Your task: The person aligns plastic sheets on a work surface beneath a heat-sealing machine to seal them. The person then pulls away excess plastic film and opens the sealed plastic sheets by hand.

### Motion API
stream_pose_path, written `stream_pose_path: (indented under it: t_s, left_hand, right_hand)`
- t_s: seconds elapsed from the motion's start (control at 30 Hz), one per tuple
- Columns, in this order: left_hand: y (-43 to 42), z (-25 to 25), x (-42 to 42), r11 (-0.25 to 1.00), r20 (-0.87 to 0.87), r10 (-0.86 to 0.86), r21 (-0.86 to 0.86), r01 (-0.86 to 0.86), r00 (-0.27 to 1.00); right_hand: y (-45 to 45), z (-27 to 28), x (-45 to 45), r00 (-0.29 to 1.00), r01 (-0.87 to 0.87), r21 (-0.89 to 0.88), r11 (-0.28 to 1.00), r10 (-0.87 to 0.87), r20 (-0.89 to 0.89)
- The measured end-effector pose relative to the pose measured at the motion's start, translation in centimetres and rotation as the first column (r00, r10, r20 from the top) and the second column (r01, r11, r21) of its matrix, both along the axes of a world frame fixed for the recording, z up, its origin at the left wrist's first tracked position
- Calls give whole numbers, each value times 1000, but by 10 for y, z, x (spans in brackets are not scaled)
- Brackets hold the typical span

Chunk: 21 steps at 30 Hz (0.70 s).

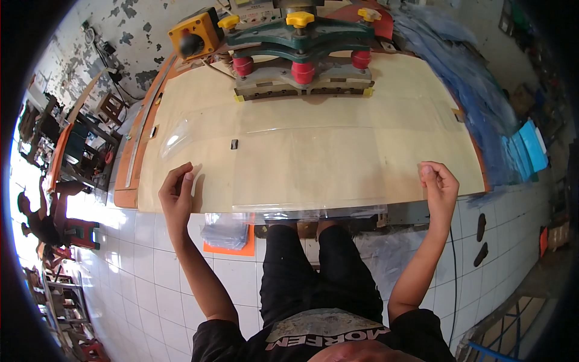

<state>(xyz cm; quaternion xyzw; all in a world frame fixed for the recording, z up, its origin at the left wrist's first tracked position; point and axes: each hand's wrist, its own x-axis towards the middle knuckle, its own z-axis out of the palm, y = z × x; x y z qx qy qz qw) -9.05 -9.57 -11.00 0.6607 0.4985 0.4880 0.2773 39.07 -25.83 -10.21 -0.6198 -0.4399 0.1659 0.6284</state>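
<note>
My left hand [177, 192] is over the left front part of the worktable, thumb and fingers pinched together. My right hand [441, 184] is over the right front part, its fingers curled in to the thumb in the same way. I cannot make out whether anything thin or see-through is in either pinch. Between the hands, a clear plastic sheet [307, 169] lies on the cream table cover [208, 175], its front end hanging over the edge. A small dark piece [234, 144] sits by the sheet's left side. Both hands appear apart from the sheet's visible edges.
A press head [301, 45] with yellow knobs and red spacers stands at the table's back. Left of it is a yellow box [193, 37] with a black knob. Blue plastic sheeting [476, 114] drapes the right side. Bagged plastic [226, 232] lies below the front edge.
</note>
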Motion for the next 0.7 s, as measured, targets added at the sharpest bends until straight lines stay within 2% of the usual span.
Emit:
stream_pose_path:
  t_s: [0.47, 0.63, 0.7]
  left_hand:
    - [-2, 1, 1, 1000, -1, 9, 4, -9, 1000]
    - [-1, -3, 1, 1000, 31, -5, -10, 6, 999]
    - [0, -4, 1, 999, 58, 4, 37, -6, 998]
  right_hand:
    - [1, 1, -3, 999, 32, 8, 999, -32, 30]
    - [0, 18, -2, 999, -30, -164, 986, 36, 32]
    - [3, 26, 6, 997, -53, -205, 977, 62, 39]
